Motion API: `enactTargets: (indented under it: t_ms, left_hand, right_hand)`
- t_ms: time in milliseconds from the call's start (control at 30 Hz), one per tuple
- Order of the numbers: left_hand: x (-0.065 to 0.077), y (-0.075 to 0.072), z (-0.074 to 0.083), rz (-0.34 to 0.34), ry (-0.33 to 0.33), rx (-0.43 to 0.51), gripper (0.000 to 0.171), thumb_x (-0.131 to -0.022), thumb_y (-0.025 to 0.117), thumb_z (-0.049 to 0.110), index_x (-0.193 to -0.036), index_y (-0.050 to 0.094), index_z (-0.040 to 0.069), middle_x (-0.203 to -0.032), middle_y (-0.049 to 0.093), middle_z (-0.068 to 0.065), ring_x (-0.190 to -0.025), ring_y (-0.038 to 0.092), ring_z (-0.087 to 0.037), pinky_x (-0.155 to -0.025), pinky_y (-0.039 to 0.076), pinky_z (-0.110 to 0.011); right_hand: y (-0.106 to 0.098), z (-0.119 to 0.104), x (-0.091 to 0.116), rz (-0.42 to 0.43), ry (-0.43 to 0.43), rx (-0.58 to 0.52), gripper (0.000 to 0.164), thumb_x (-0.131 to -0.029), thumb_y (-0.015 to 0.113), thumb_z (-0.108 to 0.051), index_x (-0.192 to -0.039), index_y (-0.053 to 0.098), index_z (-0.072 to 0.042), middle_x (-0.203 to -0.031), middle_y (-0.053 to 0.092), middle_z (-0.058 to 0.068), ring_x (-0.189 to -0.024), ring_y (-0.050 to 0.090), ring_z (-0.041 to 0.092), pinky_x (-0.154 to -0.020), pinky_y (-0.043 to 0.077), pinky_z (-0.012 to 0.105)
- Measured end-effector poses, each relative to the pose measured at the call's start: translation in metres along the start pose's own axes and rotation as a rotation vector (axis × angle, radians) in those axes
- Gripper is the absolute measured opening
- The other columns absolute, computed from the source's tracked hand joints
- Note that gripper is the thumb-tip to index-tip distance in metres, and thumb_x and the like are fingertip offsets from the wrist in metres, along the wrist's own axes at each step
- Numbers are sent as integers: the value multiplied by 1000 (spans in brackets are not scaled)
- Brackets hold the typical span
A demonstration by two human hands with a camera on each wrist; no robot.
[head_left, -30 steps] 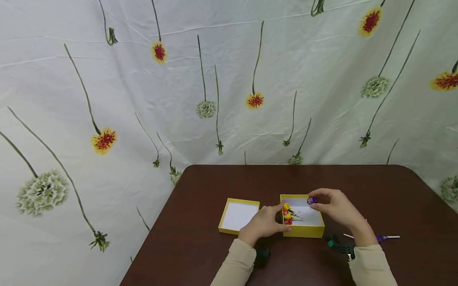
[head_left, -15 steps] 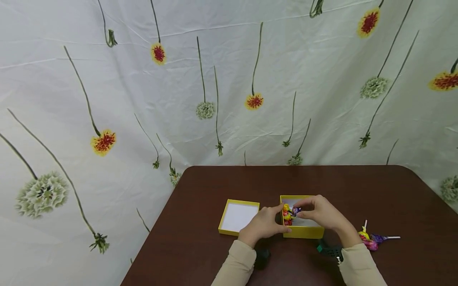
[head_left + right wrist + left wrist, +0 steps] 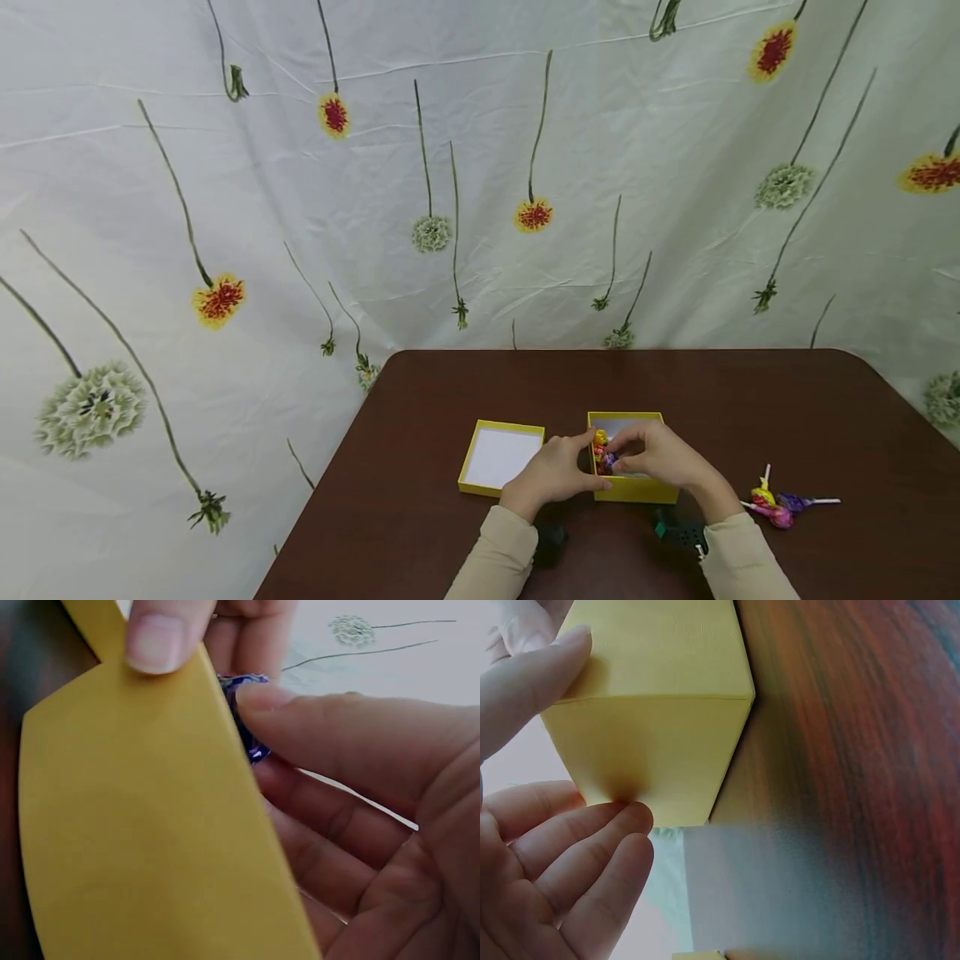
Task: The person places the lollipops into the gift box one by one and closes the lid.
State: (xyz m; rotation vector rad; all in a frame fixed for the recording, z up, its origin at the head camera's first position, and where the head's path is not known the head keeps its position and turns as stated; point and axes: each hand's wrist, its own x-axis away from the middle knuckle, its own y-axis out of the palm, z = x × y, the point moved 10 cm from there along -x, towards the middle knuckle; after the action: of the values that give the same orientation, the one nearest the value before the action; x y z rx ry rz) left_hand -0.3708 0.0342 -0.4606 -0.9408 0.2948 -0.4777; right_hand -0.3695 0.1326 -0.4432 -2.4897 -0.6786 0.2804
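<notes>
An open yellow box (image 3: 637, 491) with a white inside stands on the table. My left hand (image 3: 551, 471) grips its left end, thumb (image 3: 540, 682) on the front wall and fingertips (image 3: 634, 817) at the end wall. My right hand (image 3: 667, 457) reaches over the front rim into the box. Between its thumb and fingers it pinches a purple-wrapped lollipop (image 3: 256, 746), whose white stick shows along the palm in the right wrist view. Yellow and red lollipops (image 3: 600, 439) lie along the left end inside, partly hidden by my fingers.
Left of the box lies its shallow yellow-rimmed lid (image 3: 498, 457), white inside up. To the right on the dark brown table (image 3: 450, 383) are a yellow lollipop (image 3: 762, 496), a purple lollipop (image 3: 792, 502) and a pink lollipop (image 3: 782, 517). A flower-printed cloth (image 3: 480, 167) hangs behind.
My right hand has carried the purple lollipop from the box's right back corner leftward and down to the others at the left end. My left hand has stayed on the box.
</notes>
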Motion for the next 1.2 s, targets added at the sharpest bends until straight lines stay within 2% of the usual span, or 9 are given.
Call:
enactTargets:
  t_ms: [100,200,533,700,900,1000,1033,1167,1200]
  left_hand:
    - [0,1,0,-2,-4,3,79,-71,68,48,-137,35,21,-57,48,3,-40,30,-8,-45,36,-18]
    - [1,1,0,6,-1,-1,78,-71,68,48,-137,35,21,-56,45,4,-40,27,-7,-42,34,-20]
    - [-1,-1,3,9,18,-2,79,-71,68,48,-137,36,19,-53,39,5,-37,25,-7,-39,33,-21]
    - [-1,-3,5,15,28,-8,78,-71,68,47,-137,36,19,-54,41,6,-37,24,-7,-41,33,-19]
    - [-1,-2,3,10,20,0,79,-71,68,47,-137,36,18,-54,39,6,-37,24,-7,-41,33,-20]
    - [-1,-1,1,5,17,-4,79,-71,68,49,-137,36,19,-56,44,4,-39,26,-7,-43,35,-19]
    - [-1,0,1,10,21,-12,79,-71,68,49,-137,37,19,-61,50,5,-41,30,-5,-47,38,-18]
    - [-3,1,0,2,15,-19,79,-70,67,51,-136,37,19,-72,59,2,-48,40,-4,-59,43,-16]
    - [-3,1,0,4,12,-22,80,-70,67,52,-136,37,19,-79,62,2,-54,45,-2,-64,44,-16]
  right_hand:
    - [3,0,-2,-3,-24,8,17,-79,65,-14,-94,67,-5,-87,65,6,-71,58,11,-61,50,25]
    - [6,0,-3,-2,-33,13,16,-79,66,-13,-93,67,-5,-86,65,5,-71,58,10,-60,50,25]
    - [5,4,-6,39,16,21,11,-77,66,-5,-88,68,-2,-84,66,9,-71,59,14,-58,50,24]
    - [5,8,-10,66,32,45,8,-77,64,0,-83,68,-1,-80,66,8,-70,59,15,-57,49,24]
    - [5,7,-9,77,41,56,6,-76,65,-1,-81,69,-2,-78,66,7,-67,57,13,-56,48,24]
    - [2,7,-8,92,64,60,5,-76,67,-5,-81,68,-4,-78,66,5,-66,56,13,-56,48,25]
    - [0,7,-7,102,73,64,5,-76,67,-7,-81,68,-5,-78,66,4,-67,55,13,-57,48,25]
    - [-13,4,-2,165,108,89,6,-78,66,-12,-81,69,-7,-79,65,2,-70,54,14,-60,47,26]
    - [-17,3,0,181,114,99,7,-79,66,-13,-82,69,-7,-80,64,1,-70,53,14,-61,47,27]
